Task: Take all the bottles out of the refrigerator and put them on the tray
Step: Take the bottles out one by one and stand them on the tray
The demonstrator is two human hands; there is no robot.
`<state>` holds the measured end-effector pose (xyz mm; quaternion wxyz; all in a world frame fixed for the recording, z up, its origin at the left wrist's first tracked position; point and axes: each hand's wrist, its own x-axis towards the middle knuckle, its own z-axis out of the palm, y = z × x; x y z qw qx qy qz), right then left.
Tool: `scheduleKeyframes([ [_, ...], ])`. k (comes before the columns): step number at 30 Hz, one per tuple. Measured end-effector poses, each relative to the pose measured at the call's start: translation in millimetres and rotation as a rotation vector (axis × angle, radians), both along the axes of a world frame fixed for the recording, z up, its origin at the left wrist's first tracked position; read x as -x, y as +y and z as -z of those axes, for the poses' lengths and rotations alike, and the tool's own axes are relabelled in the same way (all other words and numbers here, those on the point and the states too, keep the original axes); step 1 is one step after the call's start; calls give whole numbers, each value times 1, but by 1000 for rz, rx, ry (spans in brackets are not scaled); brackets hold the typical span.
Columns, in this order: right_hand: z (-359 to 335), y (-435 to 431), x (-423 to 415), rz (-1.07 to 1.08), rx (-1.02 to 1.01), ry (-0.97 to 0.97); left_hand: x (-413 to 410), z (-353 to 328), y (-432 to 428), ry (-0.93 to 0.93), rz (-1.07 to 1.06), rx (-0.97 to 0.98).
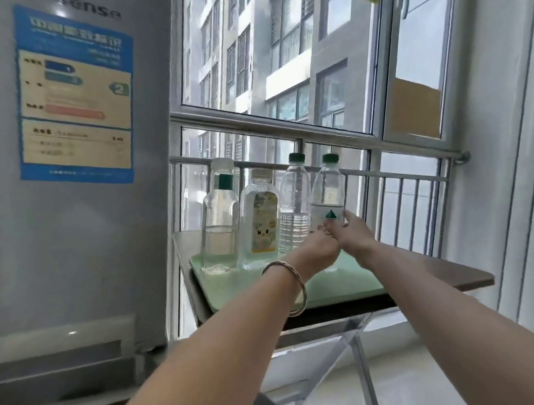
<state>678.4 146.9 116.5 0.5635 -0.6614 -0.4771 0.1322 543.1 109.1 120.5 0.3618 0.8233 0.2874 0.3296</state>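
Observation:
Several clear bottles stand on a pale green tray (345,285) on a small table. From the left: a bottle with a clear cap over a green stopper (220,217), a bottle with a yellow cartoon label (260,216), a green-capped ribbed water bottle (295,199), and a green-capped water bottle (329,192) at the right. Both hands reach to that right bottle's lower part. My right hand (354,234) wraps its base from the right. My left hand (317,249), with a bangle on the wrist, touches it from the left. The grey refrigerator (60,209) on the left has its door closed.
The dark table top (450,276) rests on metal folding legs beside the refrigerator. Behind it run a metal railing (405,171) and a large window. A white ribbed wall panel (522,173) stands close on the right.

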Motion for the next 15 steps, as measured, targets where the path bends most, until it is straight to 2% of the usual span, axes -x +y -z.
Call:
scheduleKeyframes([
  [8,-1,17,-3,0,53,-7,-4,8,22,100,-6,50],
  [11,-6,2,14,148,84,-94,6,2,16,95,-30,67],
  [13,-7,-16,36,317,-32,-208,21,-2,5,60,-43,45],
  [15,-5,-33,59,395,-211,-307,37,-5,-6,33,-94,-33],
])
